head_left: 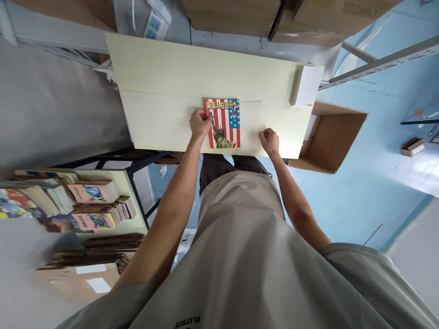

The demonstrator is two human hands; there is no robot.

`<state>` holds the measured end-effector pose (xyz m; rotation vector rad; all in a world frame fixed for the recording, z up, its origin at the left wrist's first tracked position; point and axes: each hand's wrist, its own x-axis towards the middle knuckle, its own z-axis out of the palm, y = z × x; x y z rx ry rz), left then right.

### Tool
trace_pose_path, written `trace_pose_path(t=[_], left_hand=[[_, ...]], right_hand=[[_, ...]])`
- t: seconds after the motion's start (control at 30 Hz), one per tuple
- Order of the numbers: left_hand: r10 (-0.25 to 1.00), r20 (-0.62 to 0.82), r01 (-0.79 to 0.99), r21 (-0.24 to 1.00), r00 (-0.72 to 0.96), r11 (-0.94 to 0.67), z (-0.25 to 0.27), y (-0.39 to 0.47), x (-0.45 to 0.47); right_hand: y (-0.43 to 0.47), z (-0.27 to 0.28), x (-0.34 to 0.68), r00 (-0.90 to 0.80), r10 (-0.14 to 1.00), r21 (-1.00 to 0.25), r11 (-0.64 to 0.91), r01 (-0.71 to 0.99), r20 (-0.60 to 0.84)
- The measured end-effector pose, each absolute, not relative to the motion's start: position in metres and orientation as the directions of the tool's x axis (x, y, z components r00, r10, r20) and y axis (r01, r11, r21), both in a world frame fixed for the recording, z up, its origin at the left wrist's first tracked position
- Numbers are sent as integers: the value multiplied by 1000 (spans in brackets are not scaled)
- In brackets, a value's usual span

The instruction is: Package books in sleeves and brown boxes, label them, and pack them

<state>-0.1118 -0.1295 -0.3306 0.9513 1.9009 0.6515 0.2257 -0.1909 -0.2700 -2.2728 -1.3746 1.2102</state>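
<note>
A book (224,130) with a Statue of Liberty and stars-and-stripes cover lies face up on the pale yellow table (164,64). My left hand (200,123) is closed on the book's left edge, thumb on the cover. Under and around the book, a thin see-through sheet (250,116) spreads over the tabletop, its edges only faintly visible. To the right of the book, my right hand (270,140) is closed in a pinch at the sheet's right edge, near the table's front. Its fingertips are partly hidden.
A white box (307,86) stands at the table's right end, beside an open cardboard box (334,137). Behind are a power strip (157,22) and large cartons (233,18). Stacked books (92,192) fill a shelf at left; folded cardboard (96,251) lies nearby.
</note>
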Motion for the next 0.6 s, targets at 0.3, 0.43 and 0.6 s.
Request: trace_pose_path(t=[0.3, 0.43, 0.6], left_hand=[[843, -451, 359, 765, -294, 534, -329, -133, -109], [839, -453, 340, 771, -302, 538, -327, -134, -111], [859, -438, 303, 808, -266, 505, -320, -146, -116]], right_hand=[[-182, -212, 160, -93, 883, -659, -270, 702, -460], [-169, -220, 105, -208, 836, -641, -205, 740, -508], [-154, -253, 59, -169, 793, -575, -260, 776, -586]])
